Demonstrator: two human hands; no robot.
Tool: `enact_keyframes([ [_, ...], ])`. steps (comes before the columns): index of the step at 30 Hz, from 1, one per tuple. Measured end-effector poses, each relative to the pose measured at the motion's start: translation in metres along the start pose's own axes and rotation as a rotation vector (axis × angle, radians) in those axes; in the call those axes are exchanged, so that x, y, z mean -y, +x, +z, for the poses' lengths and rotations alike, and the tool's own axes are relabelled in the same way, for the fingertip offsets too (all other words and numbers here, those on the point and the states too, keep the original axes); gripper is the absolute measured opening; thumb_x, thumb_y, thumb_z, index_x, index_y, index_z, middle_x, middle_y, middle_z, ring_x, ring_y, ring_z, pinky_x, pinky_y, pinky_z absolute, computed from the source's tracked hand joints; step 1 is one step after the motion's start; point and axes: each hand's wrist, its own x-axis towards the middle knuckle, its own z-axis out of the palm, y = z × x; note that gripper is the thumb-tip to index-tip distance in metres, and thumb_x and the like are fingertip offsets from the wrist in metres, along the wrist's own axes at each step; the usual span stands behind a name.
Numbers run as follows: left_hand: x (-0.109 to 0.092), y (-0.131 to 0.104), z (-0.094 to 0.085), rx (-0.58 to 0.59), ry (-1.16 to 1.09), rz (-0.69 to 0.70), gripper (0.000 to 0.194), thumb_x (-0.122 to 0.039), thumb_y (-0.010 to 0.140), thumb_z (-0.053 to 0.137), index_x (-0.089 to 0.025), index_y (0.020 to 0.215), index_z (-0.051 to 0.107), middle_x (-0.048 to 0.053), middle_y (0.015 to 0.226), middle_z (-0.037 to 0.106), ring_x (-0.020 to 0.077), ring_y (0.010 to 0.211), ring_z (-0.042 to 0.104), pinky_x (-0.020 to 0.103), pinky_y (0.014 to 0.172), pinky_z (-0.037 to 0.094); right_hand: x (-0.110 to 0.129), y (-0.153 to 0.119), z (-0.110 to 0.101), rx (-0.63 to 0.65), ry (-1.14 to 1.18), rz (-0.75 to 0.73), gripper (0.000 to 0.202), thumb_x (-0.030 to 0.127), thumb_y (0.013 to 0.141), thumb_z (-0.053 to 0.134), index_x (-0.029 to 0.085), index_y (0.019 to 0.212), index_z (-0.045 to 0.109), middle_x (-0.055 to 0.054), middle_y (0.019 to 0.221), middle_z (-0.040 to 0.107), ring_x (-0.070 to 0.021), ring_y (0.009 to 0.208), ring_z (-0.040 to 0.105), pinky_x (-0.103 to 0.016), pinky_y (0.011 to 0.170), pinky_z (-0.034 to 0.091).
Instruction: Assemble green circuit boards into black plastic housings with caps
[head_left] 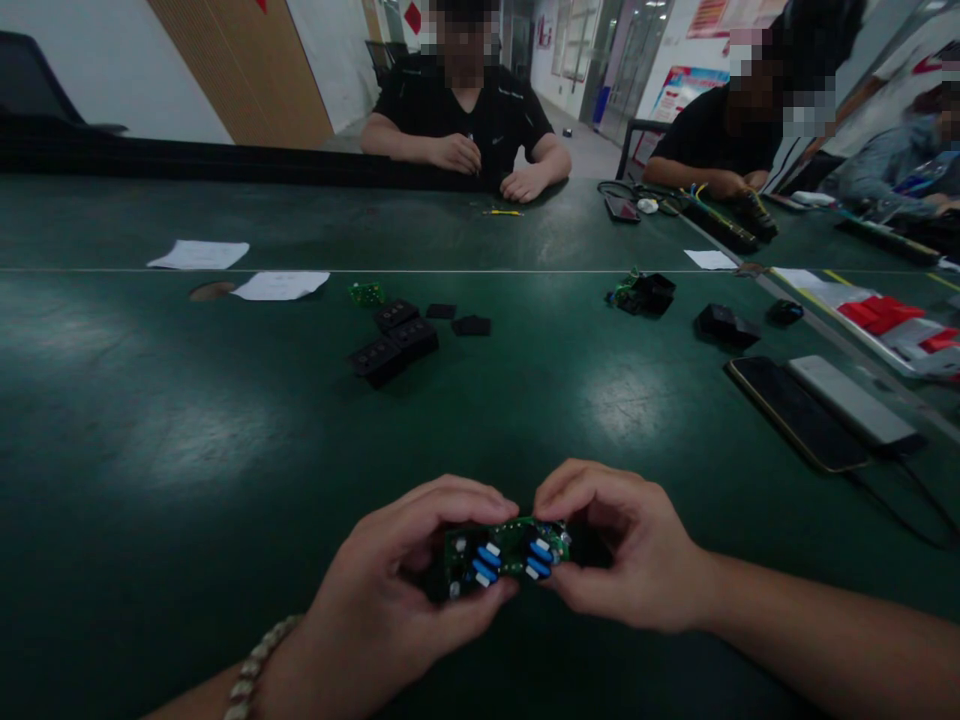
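Above the green table (300, 430) — circuit board (514, 555) pinched between both hands' fingers (491, 505).

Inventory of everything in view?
Circuit board: 1, green, held, centre
Housings: 3, black, left of centre
Small circuit board: 1, green, behind housings
Flat plates: 2, black, beside housings
Opened housing: 1, black, right of centre
Casing: 1, black, right
Papers: 3, white, left and right
Phone: 1, black, right
Power bank: 1, grey, beside phone
Red items: count unclear, far right
Table: 1, dark green, throughout
People: at least 4, mixed clothing, background
Other small items: uncounted, too indistinct
Bracelet: 1, beige, left wrist
Left hand, right hand: 1 each, on board
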Motion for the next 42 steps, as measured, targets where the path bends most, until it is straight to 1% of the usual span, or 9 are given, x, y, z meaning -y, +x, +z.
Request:
enact_keyframes([
  [6, 0.000, 0.000, 0.001, -0.012, 0.044, 0.043, 0.050, 0.001, 0.074, 0.081, -0.031, 0.111, 0.073, -0.002, 0.106, 0.081, 0.0142, 0.095, 0.079, 0.017, 0.082, 0.062, -0.001, 0.000, 0.000, 0.004, -0.018, -0.047, 0.044, 0.006, 0.073, 0.084, 0.023, 0.112, 0.072, -0.006, 0.102, 0.072, -0.0172, 0.085, 0.070, -0.029, 0.069, 0.058],
  [11, 0.001, -0.001, 0.001, -0.007, 0.058, 0.025, 0.050, -0.001, 0.075, 0.081, -0.032, 0.112, 0.072, -0.003, 0.104, 0.081, 0.0140, 0.093, 0.080, 0.016, 0.078, 0.063, -0.002, 0.000, 0.001, 0.004, -0.003, -0.053, 0.046, 0.004, 0.072, 0.085, 0.023, 0.112, 0.073, -0.006, 0.102, 0.072, -0.0170, 0.085, 0.070, -0.029, 0.069, 0.057],
  [17, 0.001, -0.002, -0.001, -0.017, 0.062, 0.056, 0.050, 0.000, 0.074, 0.081, -0.031, 0.112, 0.073, -0.003, 0.105, 0.082, 0.0144, 0.092, 0.081, 0.017, 0.078, 0.064, 0.003, 0.000, 0.001, 0.013, -0.011, -0.023, 0.047, 0.005, 0.073, 0.085, 0.022, 0.115, 0.072, -0.006, 0.104, 0.071, -0.0166, 0.088, 0.070, -0.029, 0.074, 0.058],
  [23, -0.002, -0.001, -0.002, -0.016, 0.085, 0.063, 0.048, 0.001, 0.073, 0.082, -0.030, 0.110, 0.075, -0.003, 0.103, 0.083, 0.0139, 0.090, 0.081, 0.016, 0.076, 0.064, 0.004, -0.002, 0.001, 0.022, 0.001, 0.018, 0.059, 0.005, 0.074, 0.085, 0.027, 0.126, 0.068, -0.004, 0.109, 0.068, -0.0144, 0.089, 0.067, -0.027, 0.079, 0.059],
  [31, -0.004, -0.001, -0.002, -0.044, 0.097, 0.093, 0.046, -0.001, 0.072, 0.083, -0.028, 0.107, 0.077, -0.002, 0.102, 0.084, 0.0149, 0.089, 0.082, 0.018, 0.075, 0.066, 0.017, -0.002, -0.009, 0.046, -0.125, 0.010, 0.066, 0.016, 0.075, 0.089, 0.026, 0.135, 0.063, -0.009, 0.123, 0.063, -0.0221, 0.104, 0.067, -0.037, 0.090, 0.060],
  [34, -0.005, 0.000, -0.004, -0.037, 0.109, 0.099, 0.046, 0.000, 0.072, 0.083, -0.028, 0.107, 0.077, -0.001, 0.102, 0.084, 0.0160, 0.088, 0.082, 0.019, 0.073, 0.067, 0.029, -0.001, -0.027, 0.032, -0.278, 0.019, 0.052, 0.020, 0.085, 0.079, 0.026, 0.134, 0.062, -0.010, 0.129, 0.062, -0.0247, 0.111, 0.067, -0.041, 0.095, 0.061],
  [36, -0.006, 0.000, -0.004, -0.041, 0.118, 0.099, 0.045, 0.000, 0.071, 0.084, -0.028, 0.105, 0.078, -0.001, 0.101, 0.084, 0.0159, 0.087, 0.082, 0.019, 0.071, 0.067, 0.038, -0.002, -0.048, -0.022, -0.503, -0.009, 0.038, 0.020, 0.092, 0.070, 0.027, 0.129, 0.063, -0.010, 0.129, 0.064, -0.0250, 0.113, 0.068, -0.042, 0.095, 0.061],
  [39, -0.007, 0.000, -0.004, -0.054, 0.121, 0.096, 0.044, -0.001, 0.070, 0.084, -0.028, 0.104, 0.078, -0.001, 0.101, 0.084, 0.0153, 0.086, 0.082, 0.018, 0.069, 0.066, 0.049, -0.012, -0.094, -0.113, -1.036, 0.005, 0.026, 0.027, 0.093, 0.067, 0.024, 0.119, 0.068, -0.011, 0.120, 0.069, -0.0280, 0.108, 0.071, -0.046, 0.094, 0.061],
  [42, -0.006, 0.000, -0.004, -0.056, 0.134, 0.083, 0.047, -0.001, 0.070, 0.085, -0.029, 0.107, 0.078, -0.002, 0.102, 0.084, 0.0149, 0.086, 0.082, 0.016, 0.065, 0.065, 0.054, -0.036, -0.151, -0.321, -1.447, 0.175, 0.035, 0.040, 0.088, 0.063, 0.018, 0.113, 0.071, -0.020, 0.123, 0.070, -0.0385, 0.112, 0.070, -0.055, 0.094, 0.059],
])
